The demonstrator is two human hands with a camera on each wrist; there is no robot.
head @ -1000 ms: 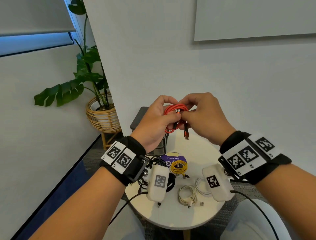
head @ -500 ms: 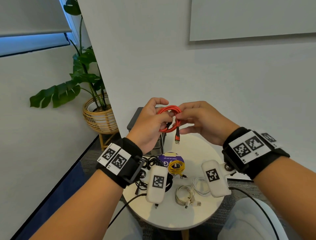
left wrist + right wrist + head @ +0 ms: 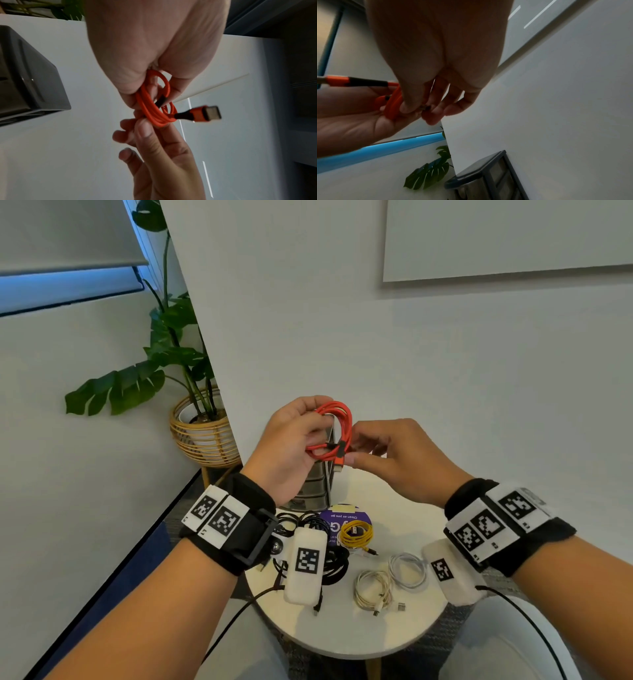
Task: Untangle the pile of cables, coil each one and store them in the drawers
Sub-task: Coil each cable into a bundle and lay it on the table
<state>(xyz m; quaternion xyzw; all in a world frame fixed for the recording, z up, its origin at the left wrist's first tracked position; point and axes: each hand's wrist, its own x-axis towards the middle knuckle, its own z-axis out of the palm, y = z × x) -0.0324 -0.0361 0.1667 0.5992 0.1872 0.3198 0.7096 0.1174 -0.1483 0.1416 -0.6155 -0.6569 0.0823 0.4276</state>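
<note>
Nearest, below both wrists, the round tabletop (image 3: 404, 635) carries the cables not in hand: a black bundle (image 3: 337, 565) under the left wrist, a cream coil (image 3: 371, 590) and a white coil (image 3: 407, 570) under the right wrist, and a yellow coil (image 3: 356, 535) a little further out between the two.

Above these, raised between the hands, is the orange cable (image 3: 334, 431), wound into an upright oval of several loops. The left hand (image 3: 291, 446) grips the coil's left side, fingers curled round the strands. The right hand (image 3: 394, 455) pinches the coil's lower right part with thumb and fingertips, the remaining fingers spread loosely. One plug end (image 3: 204, 113) sticks out free from the bundle; the other end seems tucked near the left fingers.

Just beyond and below the hands stands the grey drawer unit (image 3: 317, 487) at the tabletop's far edge, drawer fronts facing the person. None of its drawers looks open, though the hands cover its upper part.

The coil looks close to finished, so the coming move turns on this: the unit lies straight ahead and down from the coil, slightly nearer the left hand. The left hand could carry the bundle while the right, once it lets go, pulls a drawer open. The coil's long axis stands vertical and would likely need laying flat to fit.
</note>
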